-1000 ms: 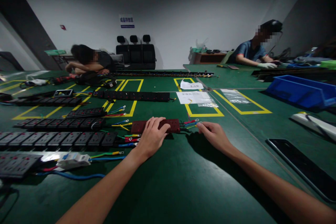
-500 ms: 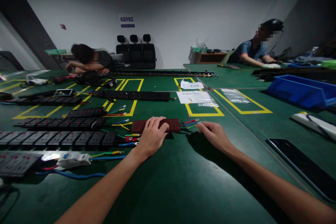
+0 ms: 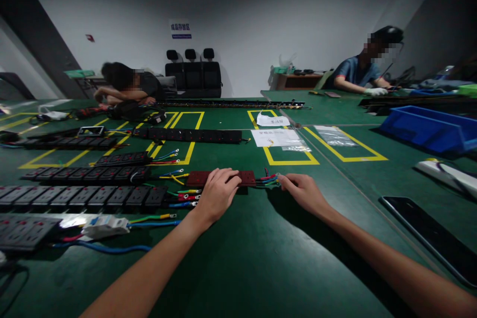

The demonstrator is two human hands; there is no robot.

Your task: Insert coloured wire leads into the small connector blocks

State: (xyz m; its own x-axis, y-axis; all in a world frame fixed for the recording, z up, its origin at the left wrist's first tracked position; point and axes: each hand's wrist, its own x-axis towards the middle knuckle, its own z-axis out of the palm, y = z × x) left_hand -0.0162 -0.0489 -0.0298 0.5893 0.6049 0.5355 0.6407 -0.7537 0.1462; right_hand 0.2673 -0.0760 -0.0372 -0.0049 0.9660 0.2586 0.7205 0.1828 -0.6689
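Note:
A short dark-red socket strip [image 3: 247,178] lies on the green table in front of me. My left hand [image 3: 219,190] rests over its middle, fingers across the top, gripping it. From its right end run several coloured wires [image 3: 267,180] with ring terminals. My right hand [image 3: 301,190] pinches the tips of these wires between thumb and forefinger; exactly which ones it holds is partly hidden. Yellow and blue wires [image 3: 175,177] lie at the strip's left end, near the black socket strips [image 3: 97,175] on the left.
A phone [image 3: 428,238] and a white power strip [image 3: 445,176] lie at right, below a blue bin [image 3: 428,131]. Paper sheets [image 3: 272,137] lie beyond my hands. One person [image 3: 128,84] leans on the table at far left; another [image 3: 357,77] works at far right.
The wires at the strip's right end are now bunched closer together at my right fingertips. My left fingers lie slightly flatter on the strip. The far-right person's gloved hand has moved a little.

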